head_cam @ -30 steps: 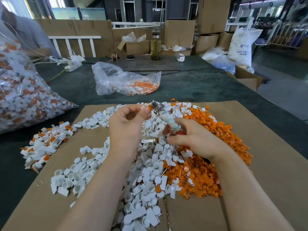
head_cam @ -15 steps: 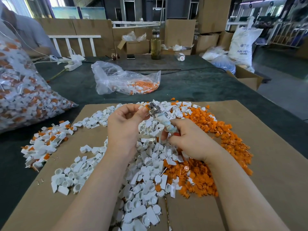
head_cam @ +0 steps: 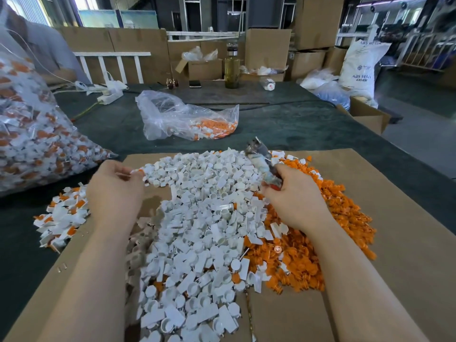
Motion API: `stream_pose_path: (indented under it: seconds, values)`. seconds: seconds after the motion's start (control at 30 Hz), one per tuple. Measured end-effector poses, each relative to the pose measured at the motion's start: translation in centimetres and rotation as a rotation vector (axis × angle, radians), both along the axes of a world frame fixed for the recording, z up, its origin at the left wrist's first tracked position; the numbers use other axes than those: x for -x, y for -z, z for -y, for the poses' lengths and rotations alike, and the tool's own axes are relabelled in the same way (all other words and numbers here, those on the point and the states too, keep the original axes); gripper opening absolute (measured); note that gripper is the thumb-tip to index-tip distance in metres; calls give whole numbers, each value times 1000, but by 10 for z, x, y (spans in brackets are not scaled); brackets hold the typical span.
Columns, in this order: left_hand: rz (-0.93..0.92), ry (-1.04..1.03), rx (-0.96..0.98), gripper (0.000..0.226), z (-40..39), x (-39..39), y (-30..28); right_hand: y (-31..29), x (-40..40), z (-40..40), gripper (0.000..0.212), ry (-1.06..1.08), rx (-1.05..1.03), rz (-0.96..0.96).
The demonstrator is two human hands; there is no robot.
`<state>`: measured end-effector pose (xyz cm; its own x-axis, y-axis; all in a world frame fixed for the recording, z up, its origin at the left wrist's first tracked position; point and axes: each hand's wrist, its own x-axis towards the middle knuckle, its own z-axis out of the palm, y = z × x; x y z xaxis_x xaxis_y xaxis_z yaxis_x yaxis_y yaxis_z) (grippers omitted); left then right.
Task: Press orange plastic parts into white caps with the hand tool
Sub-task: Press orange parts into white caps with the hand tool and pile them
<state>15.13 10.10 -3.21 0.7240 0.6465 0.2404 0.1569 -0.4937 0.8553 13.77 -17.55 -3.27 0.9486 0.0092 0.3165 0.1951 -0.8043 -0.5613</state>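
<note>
My left hand (head_cam: 114, 193) is pinching a small white plastic cap with orange insert (head_cam: 137, 172); my right hand (head_cam: 293, 201) is gripping the taped metal hand tool (head_cam: 261, 161), white caps heaped (head_cam: 204, 218) between them.

The white caps (head_cam: 197, 218) are smooth plastic with a soft shine, and the orange parts (head_cam: 308, 255) are plastic too, more matt. They lie on a sheet of brown cardboard (head_cam: 407, 243), dull and a little rough. The table (head_cam: 296, 124) under it has a dark green cover, probably felt-like cloth. The hand tool (head_cam: 261, 161) has a shiny metal head; its shaft looks wrapped in worn tape, but it is blurred. The bag (head_cam: 182, 117) is thin, glossy, wrinkled clear plastic.
</note>
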Motion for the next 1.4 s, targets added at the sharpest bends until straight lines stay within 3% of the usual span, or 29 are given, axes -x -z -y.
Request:
stream_pose_path:
  seconds: [0.13,0.37,0.47,0.6,0.67,0.77,0.83,0.97,1.13,1.3,1.4]
  values:
    - [-225,-95,-329,10,-18,3,7,4,-5,7,18,111,84,-52]
    - [-441,-118,-320,20,-34,4,16,5,-8,14,18,230,86,-130]
    - [-445,-148,-407,22,-30,4,14,5,-8,17,16,269,131,-180]
    - [-282,-82,-645,24,-12,0,12,8,-7,16,16,383,214,-242]
    - [-310,61,-623,23,1,-2,11,9,-6,13,25,442,258,-240]
    - [-575,206,-614,36,14,-4,11,12,-5,10,31,462,296,-244]
    - [-627,280,-564,35,15,-4,11,13,-4,8,30,437,319,-263]
    - [-567,400,-429,21,16,-4,9,13,-4,6,25,388,326,-301]
    - [-540,401,-438,23,15,-4,8,11,-5,7,35,317,331,-337]
    - [-504,399,-428,25,18,-2,7,12,-5,6,25,327,320,-311]
    - [-423,396,-244,17,21,-2,5,13,-5,6,25,350,300,-270]
